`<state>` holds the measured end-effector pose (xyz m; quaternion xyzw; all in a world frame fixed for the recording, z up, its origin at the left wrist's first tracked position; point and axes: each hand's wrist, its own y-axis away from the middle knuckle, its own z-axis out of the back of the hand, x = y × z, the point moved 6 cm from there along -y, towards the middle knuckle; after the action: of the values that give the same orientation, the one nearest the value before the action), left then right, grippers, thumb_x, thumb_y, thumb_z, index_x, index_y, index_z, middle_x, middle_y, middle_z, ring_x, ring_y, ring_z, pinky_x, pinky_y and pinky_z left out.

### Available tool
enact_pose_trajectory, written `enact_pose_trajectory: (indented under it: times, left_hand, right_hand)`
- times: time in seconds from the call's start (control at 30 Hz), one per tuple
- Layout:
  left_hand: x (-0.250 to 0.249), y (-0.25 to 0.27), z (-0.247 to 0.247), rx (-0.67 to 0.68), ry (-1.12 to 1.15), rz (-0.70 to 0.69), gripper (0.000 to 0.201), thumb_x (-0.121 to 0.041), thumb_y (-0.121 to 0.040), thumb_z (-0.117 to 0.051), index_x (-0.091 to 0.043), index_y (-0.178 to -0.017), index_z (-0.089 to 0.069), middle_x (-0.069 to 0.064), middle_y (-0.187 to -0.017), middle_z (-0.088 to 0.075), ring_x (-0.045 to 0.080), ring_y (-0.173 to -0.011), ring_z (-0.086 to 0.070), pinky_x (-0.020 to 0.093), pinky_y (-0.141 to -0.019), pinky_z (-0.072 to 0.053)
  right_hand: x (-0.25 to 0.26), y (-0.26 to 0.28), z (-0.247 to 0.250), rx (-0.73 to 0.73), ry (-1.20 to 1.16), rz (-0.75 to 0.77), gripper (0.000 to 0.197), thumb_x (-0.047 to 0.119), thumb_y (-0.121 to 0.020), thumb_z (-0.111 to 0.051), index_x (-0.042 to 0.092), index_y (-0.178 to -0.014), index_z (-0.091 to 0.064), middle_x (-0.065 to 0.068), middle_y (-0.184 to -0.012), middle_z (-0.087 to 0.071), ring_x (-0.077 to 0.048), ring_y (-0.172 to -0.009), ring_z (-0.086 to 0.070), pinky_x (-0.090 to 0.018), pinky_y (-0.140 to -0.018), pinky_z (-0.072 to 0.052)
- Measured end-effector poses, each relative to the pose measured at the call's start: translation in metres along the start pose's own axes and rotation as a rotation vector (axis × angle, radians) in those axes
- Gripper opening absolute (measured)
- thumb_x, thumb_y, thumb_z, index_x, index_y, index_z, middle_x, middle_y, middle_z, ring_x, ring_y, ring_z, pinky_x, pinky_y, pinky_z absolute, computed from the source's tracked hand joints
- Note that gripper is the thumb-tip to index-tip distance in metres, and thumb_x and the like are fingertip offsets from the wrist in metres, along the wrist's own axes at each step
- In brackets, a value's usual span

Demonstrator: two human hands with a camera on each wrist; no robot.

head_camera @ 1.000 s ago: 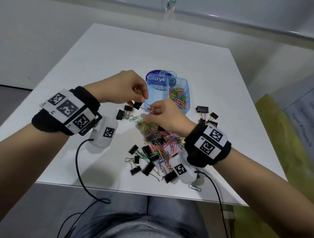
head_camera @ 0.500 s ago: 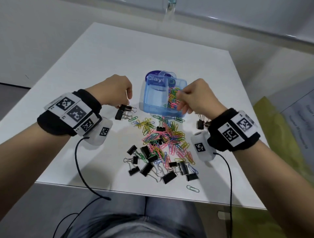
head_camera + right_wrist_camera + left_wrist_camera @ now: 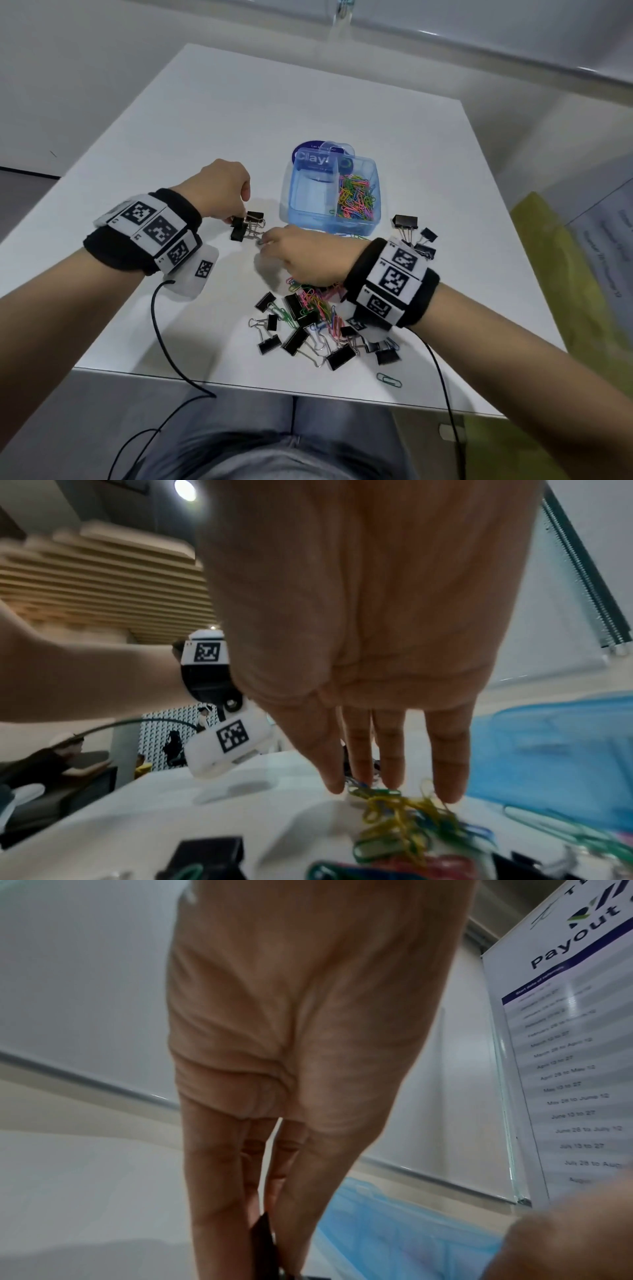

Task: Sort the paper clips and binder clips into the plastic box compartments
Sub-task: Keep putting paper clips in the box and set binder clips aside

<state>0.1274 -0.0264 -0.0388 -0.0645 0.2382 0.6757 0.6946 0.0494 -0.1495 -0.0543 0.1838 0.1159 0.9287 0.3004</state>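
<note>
Left hand (image 3: 219, 193) is over the left-middle of the desk (image 3: 219, 113), pinching a black binder clip (image 3: 238, 229) between thumb and fingertips; the left wrist view shows the dark clip edge clamped there too. A second binder clip (image 3: 255, 219) sits touching it, wire handles pointing right toward the box (image 3: 330, 198). The box is just right of that hand and slightly toward the far edge, so I'd say the left hand is nearer to its empty left compartment. Moving right, the right hand (image 3: 308, 255) hangs over the clip pile (image 3: 315, 305) toward the near edge, fingers stretched down onto yellow and green paper clips (image 3: 394, 807), touching but not gripping as far as I can tell. Paper clips already fill the box's right compartment.
</note>
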Motion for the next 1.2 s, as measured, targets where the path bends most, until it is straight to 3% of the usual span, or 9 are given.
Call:
enact_pose_trajectory:
  times: [0.1,0.17,0.37,0.47,0.63,0.77,0.87,1.03,1.2]
  left_hand:
    - [0.002,-0.001,-0.002,0.005,0.003,0.003,0.015,0.003,-0.080,-0.066,-0.006,-0.090,-0.059,0.004,-0.078,-0.057,0.029,-0.065,-0.070,0.035,-0.066,-0.058]
    - [0.003,0.000,-0.002,0.014,-0.033,0.004,0.016,0.000,-0.080,-0.068,-0.008,-0.091,-0.059,0.006,-0.083,-0.059,0.028,-0.067,-0.068,0.031,-0.063,-0.053]
    - [-0.023,0.008,0.002,-0.077,-0.156,-0.161,0.027,-0.012,-0.077,-0.071,-0.010,-0.102,-0.061,0.002,-0.088,-0.059,0.022,-0.081,-0.054,0.029,-0.067,-0.040]
    - [-0.051,0.022,-0.021,0.086,-0.139,-0.268,0.025,-0.012,-0.078,-0.073,-0.010,-0.101,-0.063,-0.006,-0.078,-0.054,0.022,-0.068,-0.063,0.030,-0.057,-0.050]
    - [-0.077,0.038,-0.056,0.348,-0.140,-0.395,0.041,-0.019,-0.078,-0.076,-0.015,-0.115,-0.058,0.006,-0.101,-0.060,0.012,-0.055,-0.059,0.031,-0.059,-0.057]
    - [-0.099,0.041,-0.065,0.313,-0.250,-0.552,0.045,-0.031,-0.080,-0.073,-0.020,-0.121,-0.057,0.002,-0.104,-0.062,0.011,-0.071,-0.052,0.029,-0.071,-0.046]
    - [-0.114,0.044,-0.072,0.313,-0.285,-0.638,0.042,-0.032,-0.084,-0.068,-0.019,-0.122,-0.057,0.002,-0.107,-0.060,0.013,-0.081,-0.048,0.029,-0.073,-0.042]
    - [-0.127,0.044,-0.084,0.340,-0.381,-0.692,0.037,-0.030,-0.082,-0.069,-0.015,-0.114,-0.061,0.006,-0.105,-0.057,0.019,-0.091,-0.052,0.037,-0.077,-0.047]
    - [-0.130,0.039,-0.087,0.314,-0.403,-0.665,0.027,-0.029,-0.077,-0.072,-0.013,-0.097,-0.061,0.004,-0.098,-0.059,0.019,-0.086,-0.052,0.031,-0.065,-0.040]
  right_hand:
    - [-0.008,0.008,-0.004,0.004,-0.027,-0.032,0.049,-0.008,-0.078,-0.045,0.022,-0.112,-0.063,-0.004,-0.143,-0.039,-0.025,-0.128,-0.042,-0.045,-0.101,-0.043]
    - [-0.016,0.026,-0.005,0.015,-0.011,-0.094,0.054,-0.010,-0.079,-0.041,0.013,-0.125,-0.056,-0.004,-0.148,-0.035,-0.024,-0.133,-0.038,-0.043,-0.107,-0.038]
    - [-0.045,0.067,0.001,-0.153,-0.144,-0.234,0.041,-0.010,-0.080,-0.037,-0.001,-0.113,-0.060,-0.014,-0.124,-0.053,-0.028,-0.116,-0.048,-0.044,-0.099,-0.040]
    - [-0.051,0.072,-0.002,-0.125,-0.180,-0.287,0.054,-0.010,-0.081,-0.037,0.007,-0.131,-0.050,-0.013,-0.134,-0.047,-0.028,-0.125,-0.043,-0.044,-0.105,-0.037]
    - [-0.053,0.090,-0.004,-0.143,-0.238,-0.301,0.048,0.002,-0.086,-0.051,0.014,-0.132,-0.049,-0.007,-0.128,-0.052,-0.021,-0.119,-0.048,-0.023,-0.098,-0.036]
    - [-0.074,0.110,-0.004,-0.130,-0.132,-0.581,0.066,0.040,-0.073,-0.074,0.010,-0.125,-0.047,-0.008,-0.113,-0.045,-0.024,-0.096,-0.051,-0.036,-0.081,-0.046]
    - [-0.078,0.115,-0.019,-0.035,-0.135,-0.689,0.070,0.044,-0.062,-0.081,0.010,-0.112,-0.047,-0.005,-0.101,-0.035,-0.019,-0.076,-0.047,-0.030,-0.062,-0.040]
    - [-0.069,0.105,-0.025,-0.129,-0.270,-0.555,0.066,0.029,-0.063,-0.081,0.009,-0.118,-0.051,-0.005,-0.104,-0.039,-0.027,-0.090,-0.055,-0.040,-0.081,-0.050]
    - [-0.073,0.110,-0.025,-0.129,-0.195,-0.633,0.083,0.055,-0.053,-0.081,0.012,-0.115,-0.048,-0.008,-0.107,-0.039,-0.025,-0.088,-0.053,-0.040,-0.079,-0.051]
